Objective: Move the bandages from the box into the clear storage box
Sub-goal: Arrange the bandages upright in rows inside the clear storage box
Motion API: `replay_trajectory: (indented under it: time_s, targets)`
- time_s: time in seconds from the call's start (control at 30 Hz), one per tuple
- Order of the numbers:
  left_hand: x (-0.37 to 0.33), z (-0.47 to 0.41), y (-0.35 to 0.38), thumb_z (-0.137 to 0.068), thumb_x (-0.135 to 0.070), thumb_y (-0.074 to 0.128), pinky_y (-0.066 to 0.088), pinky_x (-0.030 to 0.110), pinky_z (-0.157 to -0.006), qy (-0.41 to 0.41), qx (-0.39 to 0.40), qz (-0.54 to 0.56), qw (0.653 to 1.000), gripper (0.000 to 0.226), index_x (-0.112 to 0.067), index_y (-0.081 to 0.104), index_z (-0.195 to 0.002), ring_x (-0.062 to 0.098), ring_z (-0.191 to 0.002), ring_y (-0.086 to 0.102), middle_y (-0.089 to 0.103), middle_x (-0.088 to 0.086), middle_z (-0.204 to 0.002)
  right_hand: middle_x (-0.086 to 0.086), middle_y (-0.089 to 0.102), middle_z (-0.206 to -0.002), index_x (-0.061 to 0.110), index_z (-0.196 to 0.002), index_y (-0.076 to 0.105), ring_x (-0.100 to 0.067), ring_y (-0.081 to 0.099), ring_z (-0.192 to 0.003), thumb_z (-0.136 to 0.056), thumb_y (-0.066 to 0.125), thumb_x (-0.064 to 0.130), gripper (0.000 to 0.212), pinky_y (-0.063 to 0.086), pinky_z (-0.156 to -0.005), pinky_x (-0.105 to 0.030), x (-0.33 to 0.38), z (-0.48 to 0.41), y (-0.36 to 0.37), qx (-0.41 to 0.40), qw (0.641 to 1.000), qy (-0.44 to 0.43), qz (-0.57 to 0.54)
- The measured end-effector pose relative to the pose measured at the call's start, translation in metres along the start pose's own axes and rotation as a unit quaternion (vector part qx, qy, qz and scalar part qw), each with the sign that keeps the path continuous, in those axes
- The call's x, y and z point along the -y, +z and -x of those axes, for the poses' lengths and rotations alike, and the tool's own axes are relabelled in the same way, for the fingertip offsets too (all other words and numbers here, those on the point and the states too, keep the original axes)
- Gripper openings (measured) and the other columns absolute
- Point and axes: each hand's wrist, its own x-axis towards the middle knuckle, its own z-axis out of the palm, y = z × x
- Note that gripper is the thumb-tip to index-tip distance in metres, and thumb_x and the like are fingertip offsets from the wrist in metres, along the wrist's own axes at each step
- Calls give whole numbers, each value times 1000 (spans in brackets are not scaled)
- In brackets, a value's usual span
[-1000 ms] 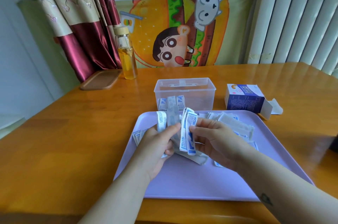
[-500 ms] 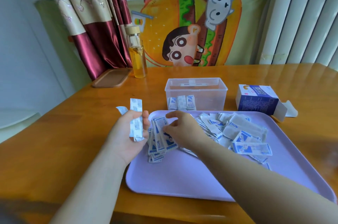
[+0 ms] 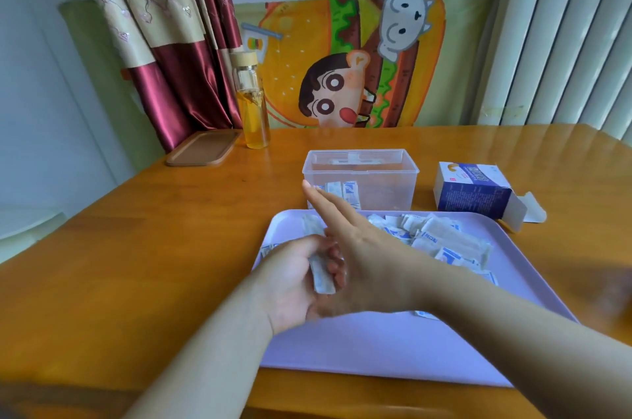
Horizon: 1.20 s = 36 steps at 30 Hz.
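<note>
Over the tray (image 3: pixel 376 350), left fingers (image 3: pixel 301 246) grip bandages (image 3: pixel 321 276) (wrapped).

White-blue bandages (image 3: pixel 444 242) heaped on tray (image 3: pixel 376 343), few inside clear storage box (image 3: pixel 386 191)

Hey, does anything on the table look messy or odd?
Yes: bandages lie heaped loosely on the purple tray, only a few in the clear storage box. The blue carton lies with its flap open.

The tray (image 3: pixel 393 346) is pale lilac. The bandages (image 3: pixel 448 240) are white with blue print. The storage box (image 3: pixel 386 193) is clear, and the carton (image 3: pixel 472 194) is dark blue and white. The table (image 3: pixel 136 264) is honey-orange wood. The curtain (image 3: pixel 154 8) is beige with flowers above and maroon below.
</note>
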Motion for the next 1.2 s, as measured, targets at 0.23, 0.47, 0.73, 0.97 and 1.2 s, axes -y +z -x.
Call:
replay_trajectory:
  time_s: [0.23,0.47,0.73,0.97,1.2]
  targets:
    - [7,6,17,-96,-7,45,40,20,-43,33,32,-99,994,15,-10,55,-85,11,-49,41,46,2,-63,16,27,-135,38,-143,24,-12,53,-107,-67,81,36,96,47,-90,-28,-13,20,-8,-12,1000,-14,22]
    - [6,12,18,-89,-28,57,44,23,-52,17,55,-213,975,12,-21,61,-81,8,-52,42,43,-5,-61,14,53,-115,28,-126,53,-4,57,-90,-79,71,17,51,49,-77,-19,-6,22,-36,-55,992,28,-106]
    - [-25,-6,23,-96,-24,50,37,17,-46,75,62,-264,960,14,-17,62,-96,6,-53,46,51,-5,-66,-11,70,-75,14,-93,67,-12,63,-62,-88,61,3,13,54,-63,-24,-14,-8,-70,-87,979,64,-173]
    - [-80,-46,26,-102,-14,35,48,19,-55,287,-59,-412,863,20,-18,53,-109,2,-55,55,59,0,-87,-11,69,-79,12,-82,60,-12,63,-62,-85,63,-1,14,57,-67,-25,-39,-61,-106,-233,935,124,-238]
    - [-108,-100,23,-102,-21,33,51,34,-67,308,-107,-543,774,24,-19,55,-111,22,-77,62,66,1,-91,-10,66,-82,7,-87,61,-14,63,-69,-88,59,0,7,53,-59,-18,-83,-115,-98,-223,842,235,-432]
